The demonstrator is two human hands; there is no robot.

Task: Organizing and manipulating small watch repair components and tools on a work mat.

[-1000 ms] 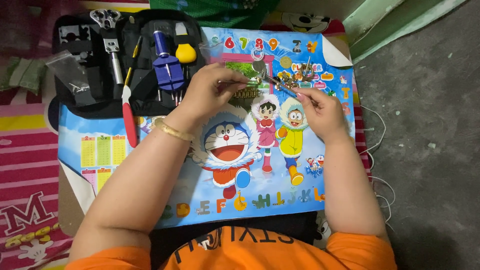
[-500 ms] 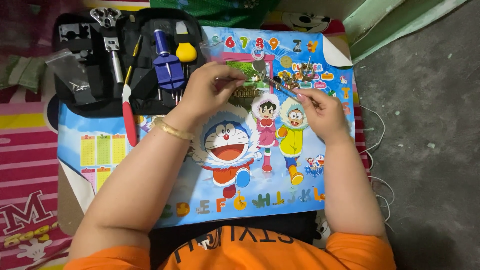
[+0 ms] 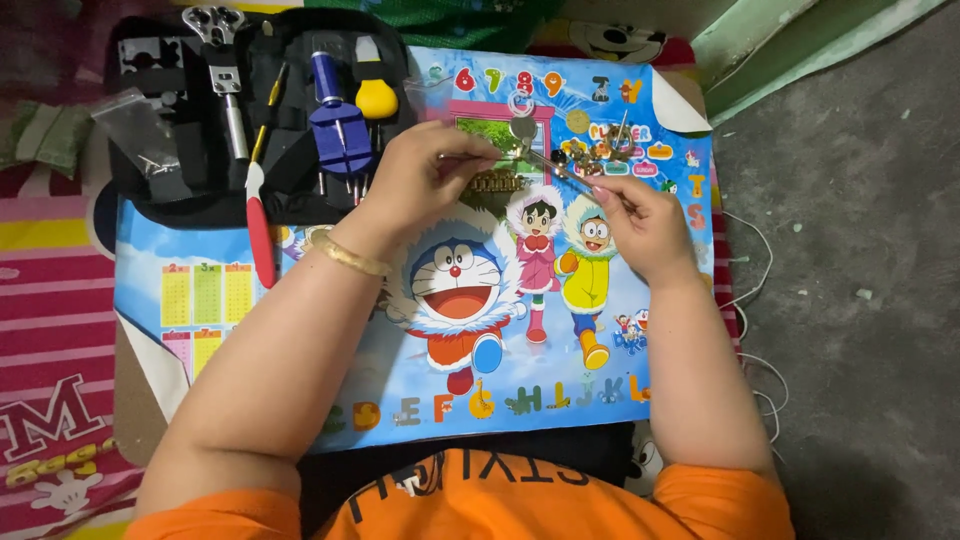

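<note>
Grey concrete floor [image 3: 850, 250] at the right of the frame, striped pink mat [image 3: 50, 330] at the left, and between them a colourful cartoon poster [image 3: 470, 380] spread flat as working surface.

At the bottom edge, orange shirt [image 3: 480, 500], with both bare forearms reaching up over the poster. On the left wrist, a thin gold bracelet [image 3: 348, 255].

Above centre, left hand [image 3: 425, 180] with fingers pinched closed on a small thin metal piece [image 3: 452, 157], too small to tell exactly what. Just right of it, right hand [image 3: 640, 225] with fingers clenched around slim tweezers [image 3: 560, 170], tips pointing to upper left, towards the left hand. Between the hands, touching the poster, a short toothed metal strip [image 3: 490, 185].

Just beyond the tweezers, a scatter of small watch parts [image 3: 600, 150] and a little metal ring [image 3: 520, 103] on the poster.

At upper left, an open black tool case [image 3: 200, 190] holding a blue tool [image 3: 338, 125], a yellow-capped tool [image 3: 376, 98] and a metal opener [image 3: 222, 60]; a red-handled tool [image 3: 260, 235] lying over its lower edge, and a small clear plastic bag [image 3: 145, 140] on its left side.
</note>
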